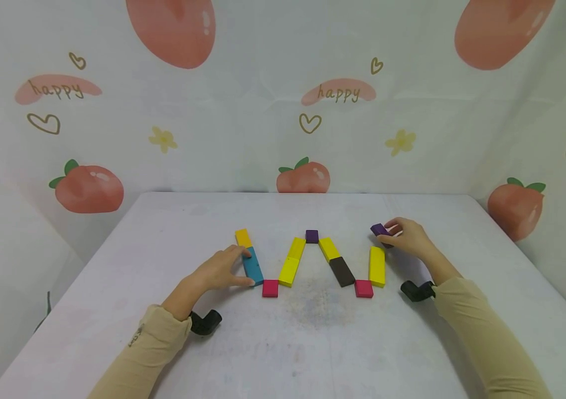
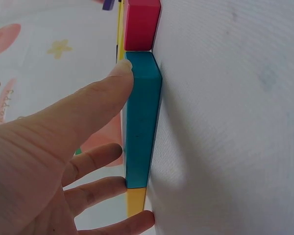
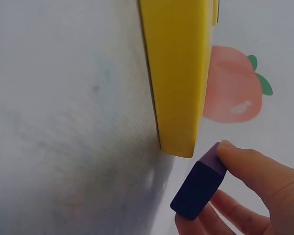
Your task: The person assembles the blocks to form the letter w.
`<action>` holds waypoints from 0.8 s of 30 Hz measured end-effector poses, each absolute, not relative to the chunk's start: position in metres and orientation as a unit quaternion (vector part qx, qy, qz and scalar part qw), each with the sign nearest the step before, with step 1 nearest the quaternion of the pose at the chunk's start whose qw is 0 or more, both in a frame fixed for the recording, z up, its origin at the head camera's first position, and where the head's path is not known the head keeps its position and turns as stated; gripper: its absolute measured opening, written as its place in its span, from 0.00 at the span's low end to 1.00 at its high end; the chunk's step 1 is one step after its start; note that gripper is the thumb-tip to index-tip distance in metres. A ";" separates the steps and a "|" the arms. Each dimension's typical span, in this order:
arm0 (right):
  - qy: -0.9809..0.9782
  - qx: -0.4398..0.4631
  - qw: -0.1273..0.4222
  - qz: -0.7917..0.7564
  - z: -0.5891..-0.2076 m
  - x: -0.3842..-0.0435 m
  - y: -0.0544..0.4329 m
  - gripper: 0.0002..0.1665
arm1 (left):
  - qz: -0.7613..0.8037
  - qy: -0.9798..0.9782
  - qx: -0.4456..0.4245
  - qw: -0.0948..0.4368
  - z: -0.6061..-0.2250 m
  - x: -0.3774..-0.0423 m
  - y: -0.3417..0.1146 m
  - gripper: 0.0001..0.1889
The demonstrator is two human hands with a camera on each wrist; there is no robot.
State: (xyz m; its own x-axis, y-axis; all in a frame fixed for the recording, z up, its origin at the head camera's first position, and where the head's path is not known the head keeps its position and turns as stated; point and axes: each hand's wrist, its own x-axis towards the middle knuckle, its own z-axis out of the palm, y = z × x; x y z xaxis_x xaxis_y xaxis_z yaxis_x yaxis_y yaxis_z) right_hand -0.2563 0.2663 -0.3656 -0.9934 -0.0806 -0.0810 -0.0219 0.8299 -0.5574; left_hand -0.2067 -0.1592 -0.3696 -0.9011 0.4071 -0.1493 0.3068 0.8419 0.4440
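My right hand point(image 1: 409, 238) pinches a purple block point(image 3: 196, 188) between thumb and fingers. That block is tilted and raised off the table, just beyond the far end of a yellow block point(image 1: 377, 267). Over on the other side, my left hand point(image 1: 219, 270) is spread beside a blue block point(image 1: 253, 267). In the left wrist view the thumb touches the near end of the blue block, and the fingers reach along its side toward an orange-yellow block point(image 2: 135, 201). A red block point(image 1: 270, 288) lies at the blue block's near end.
Between the hands, a zigzag of flat blocks continues: yellow blocks point(image 1: 289, 271), a small purple block point(image 1: 312, 236) at the peak, a dark block point(image 1: 342, 271) and another red block point(image 1: 364, 288). They lie on a white table point(image 1: 313, 343) before a printed cloth backdrop point(image 1: 243, 111).
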 end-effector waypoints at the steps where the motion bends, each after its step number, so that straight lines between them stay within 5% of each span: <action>1: 0.955 -0.025 0.053 -0.289 -0.366 -0.257 0.266 0.32 | 0.209 0.952 0.187 0.120 -0.370 -0.207 -0.159 0.31; 24: 0.958 -0.026 0.097 -0.270 -0.366 -0.273 0.259 0.33 | 0.210 0.952 0.186 0.122 -0.367 -0.206 -0.159 0.31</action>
